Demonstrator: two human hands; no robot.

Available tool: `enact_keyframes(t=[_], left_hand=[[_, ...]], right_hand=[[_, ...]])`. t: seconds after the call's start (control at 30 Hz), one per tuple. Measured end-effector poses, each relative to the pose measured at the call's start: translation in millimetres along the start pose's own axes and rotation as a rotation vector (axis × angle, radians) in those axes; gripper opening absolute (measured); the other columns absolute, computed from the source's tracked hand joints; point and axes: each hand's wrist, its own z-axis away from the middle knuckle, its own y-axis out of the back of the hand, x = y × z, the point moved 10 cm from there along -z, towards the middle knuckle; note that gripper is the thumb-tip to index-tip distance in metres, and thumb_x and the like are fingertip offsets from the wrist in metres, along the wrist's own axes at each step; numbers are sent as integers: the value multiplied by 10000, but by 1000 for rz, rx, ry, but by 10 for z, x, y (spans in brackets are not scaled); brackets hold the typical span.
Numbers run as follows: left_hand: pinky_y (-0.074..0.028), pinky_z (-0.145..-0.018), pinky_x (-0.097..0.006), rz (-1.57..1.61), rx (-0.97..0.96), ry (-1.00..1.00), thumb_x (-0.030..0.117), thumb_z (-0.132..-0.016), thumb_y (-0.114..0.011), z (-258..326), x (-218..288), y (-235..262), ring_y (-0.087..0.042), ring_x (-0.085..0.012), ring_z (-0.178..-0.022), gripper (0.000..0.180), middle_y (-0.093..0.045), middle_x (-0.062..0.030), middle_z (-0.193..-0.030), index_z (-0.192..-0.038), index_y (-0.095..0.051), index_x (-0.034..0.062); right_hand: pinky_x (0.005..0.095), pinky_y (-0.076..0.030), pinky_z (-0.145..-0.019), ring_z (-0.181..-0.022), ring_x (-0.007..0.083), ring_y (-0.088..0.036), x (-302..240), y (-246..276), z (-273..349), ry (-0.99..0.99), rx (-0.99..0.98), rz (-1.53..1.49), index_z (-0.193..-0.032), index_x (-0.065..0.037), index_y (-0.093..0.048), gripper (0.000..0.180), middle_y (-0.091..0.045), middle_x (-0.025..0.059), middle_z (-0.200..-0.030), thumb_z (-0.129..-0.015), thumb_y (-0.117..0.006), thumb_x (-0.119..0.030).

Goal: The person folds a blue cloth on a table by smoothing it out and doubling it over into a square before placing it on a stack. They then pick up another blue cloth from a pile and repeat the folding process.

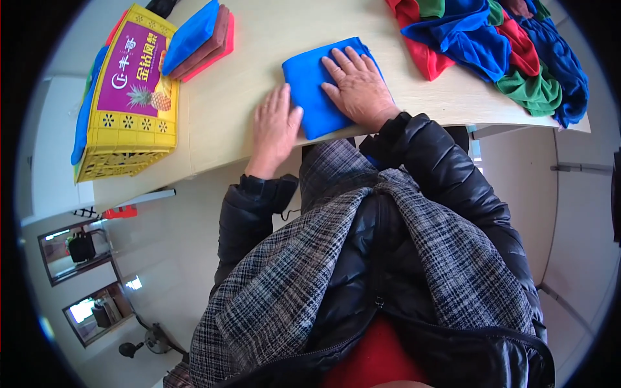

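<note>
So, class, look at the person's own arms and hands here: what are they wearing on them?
Both arms are in black, glossy, puffy quilted jacket sleeves ending in snug cuffs at the wrists. The left hand and the right hand are bare: no gloves, and no rings or watch that can be made out. A grey plaid scarf hangs down the chest between the sleeves.

The folded cloth (315,90) lies under the right hand's fingers (346,64). Left of the left hand's fingers (275,103) stand a cloth stack (200,40) and a crate (129,97).

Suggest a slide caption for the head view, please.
Both hands, left hand and right hand, press flat on a folded blue cloth on the table.
</note>
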Motion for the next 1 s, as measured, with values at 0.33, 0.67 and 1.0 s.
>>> enact_keyframes(t=[0.33,0.67,1.0], left_hand=[[-436,-1033,-307,793,-160,72,295,-1015,-613,-1007,-455,-125,-580,-181,-1182,454,-643,-121,-1244,-1342,-553,-14],[-521,-850,-348,174,-26,-52,320,-918,-718,-1139,-393,-99,-664,-248,-962,315,-712,-129,-958,-1060,-666,44],[-528,-857,-388,289,95,-77,214,-795,-800,-199,613,539,-630,-321,-988,390,-617,-116,-1053,-1103,-612,66]], right_hand=[[482,-192,-1233,-1490,333,-301,25,-37,13,28,-8,1,-1512,-135,-439,585,-397,125,-1577,-1043,-416,-483],[483,-187,-1237,-1491,329,-300,56,-64,-6,27,0,11,-1524,-149,-423,582,-402,105,-1578,-1046,-406,-481],[494,-226,-1216,-1465,350,-339,137,-50,-69,-43,41,25,-1500,-113,-446,578,-428,135,-1553,-1032,-430,-453]])
